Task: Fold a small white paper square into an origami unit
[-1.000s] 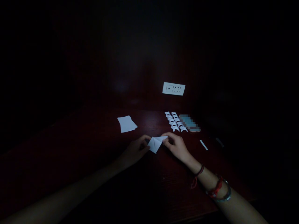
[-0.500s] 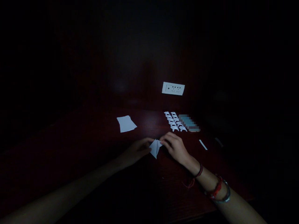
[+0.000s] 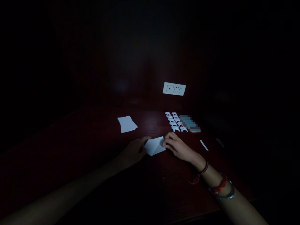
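1. The left hand point(image 3: 131, 153) is partly closed, with its thumb and fingers on one side of the white paper point(image 3: 153, 145). If they pinch too loosely, the paper could slip and the fold might come out crooked.
2. The right hand point(image 3: 179, 149) is curled up, with its fingertips holding the other side. If the two hands pull apart too hard, the paper could rip, since it looks thin.
3. The paper is between the hands, over the near part of the dark red table point(image 3: 150, 120). Whether it touches the wood, nobody can tell. If it is up in the air, a fold may go soft or bend wrong, with nothing flat to press on.
4. It is very dark, and the left hand is mostly in shadow. The edges could be hard to line up.
5. The little folded papers point(image 3: 174, 128) sit just past the right hand, beside the phone point(image 3: 190, 123). A bump from the knuckles could mess up their rows.
6. A red string point(image 3: 195, 180) hangs from the right wrist. It could drag on the table or catch the paper strip point(image 3: 204, 145) if the arm swings that way.
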The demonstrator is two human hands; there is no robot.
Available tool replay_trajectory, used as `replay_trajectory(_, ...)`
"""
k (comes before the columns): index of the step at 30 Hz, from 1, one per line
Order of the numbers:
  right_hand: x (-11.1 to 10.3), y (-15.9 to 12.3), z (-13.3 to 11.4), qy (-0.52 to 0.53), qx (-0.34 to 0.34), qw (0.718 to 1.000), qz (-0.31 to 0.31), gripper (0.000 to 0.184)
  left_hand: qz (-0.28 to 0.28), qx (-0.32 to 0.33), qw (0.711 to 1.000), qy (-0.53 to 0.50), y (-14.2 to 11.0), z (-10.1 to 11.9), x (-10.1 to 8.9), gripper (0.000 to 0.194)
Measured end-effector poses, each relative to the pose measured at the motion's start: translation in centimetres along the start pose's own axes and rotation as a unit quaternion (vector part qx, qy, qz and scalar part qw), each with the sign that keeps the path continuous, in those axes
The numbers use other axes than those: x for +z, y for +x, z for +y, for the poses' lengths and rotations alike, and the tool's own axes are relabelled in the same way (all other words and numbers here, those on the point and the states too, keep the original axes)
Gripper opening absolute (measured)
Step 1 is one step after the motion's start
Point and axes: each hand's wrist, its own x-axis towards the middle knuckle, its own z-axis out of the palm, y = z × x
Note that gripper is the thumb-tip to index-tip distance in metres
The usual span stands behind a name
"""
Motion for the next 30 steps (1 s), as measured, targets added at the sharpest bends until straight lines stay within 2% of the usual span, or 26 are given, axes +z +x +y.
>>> replay_trajectory(3,0.3,-0.1,0.4,0.014,0.006,0.999,-0.030,0.014,0.001,0.041,0.997,0.064,-0.1,-0.2,0.4,0.033)
replay_trajectory(8,0.7,-0.2,0.5,0.043,0.027,0.998,-0.027,0.017,0.014,0.066,0.992,0.104,0.1,-0.8,0.9,0.015)
replay_trajectory(13,0.5,-0.2,-0.2,0.099,0.056,0.991,-0.074,0.027,0.003,0.074,0.991,0.111,0.3,-1.4,0.8,0.016)
replay_trajectory(21,1.9,0.5,-0.8,0.134,0.217,0.967,0.029,0.021,-0.001,0.066,0.994,0.086,0.5,-1.2,0.8,0.020)
replay_trajectory(26,2.5,0.9,-0.5,0.236,0.282,0.926,0.089,0.025,-0.008,0.066,0.998,0.014,0.5,-0.9,1.3,0.052)
replay_trajectory(30,2.8,1.1,-0.1,0.293,0.315,0.899,0.083,0.028,-0.012,0.076,0.997,-0.014,0.5,-0.8,1.8,0.055)
